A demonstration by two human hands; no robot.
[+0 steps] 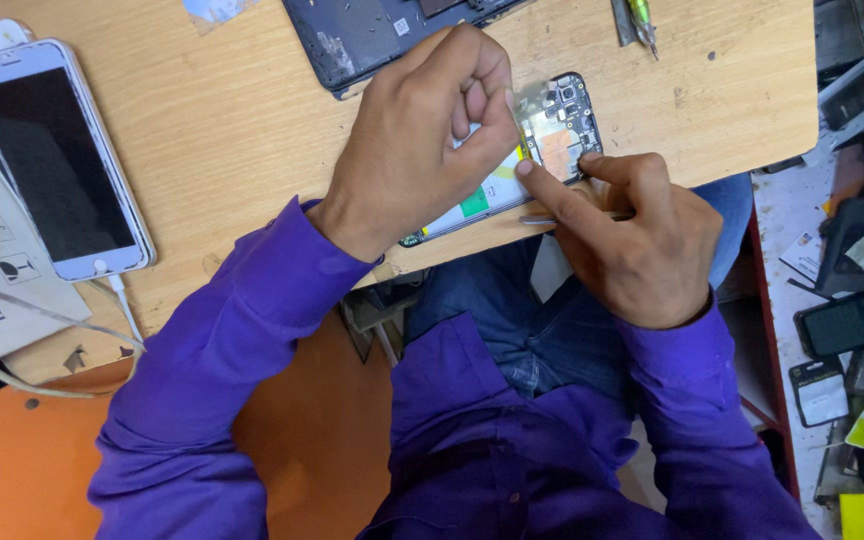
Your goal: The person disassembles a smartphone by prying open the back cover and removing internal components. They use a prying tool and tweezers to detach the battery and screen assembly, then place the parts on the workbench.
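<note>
Both hands work on an opened phone [542, 150] at the front edge of the bench [252, 130].

The left hand [422, 140] pinches a thin clear film [524, 100] and seems to peel it off the phone's inside; the right hand [632, 235] presses a fingertip [525, 168] on the phone and holds a thin metal tool [542, 218]. I judge the peeling is half done; the next pull needs a slow, steady lift. The wooden bench also carries a white phone [57, 160], a cable [122, 310] and a dark back cover [372, 35]; parts lie on the floor [852, 300] at the right.

The person is wearing a purple long-sleeved shirt, cuffs reaching the wrists behind both bare hands, and blue jeans.
</note>
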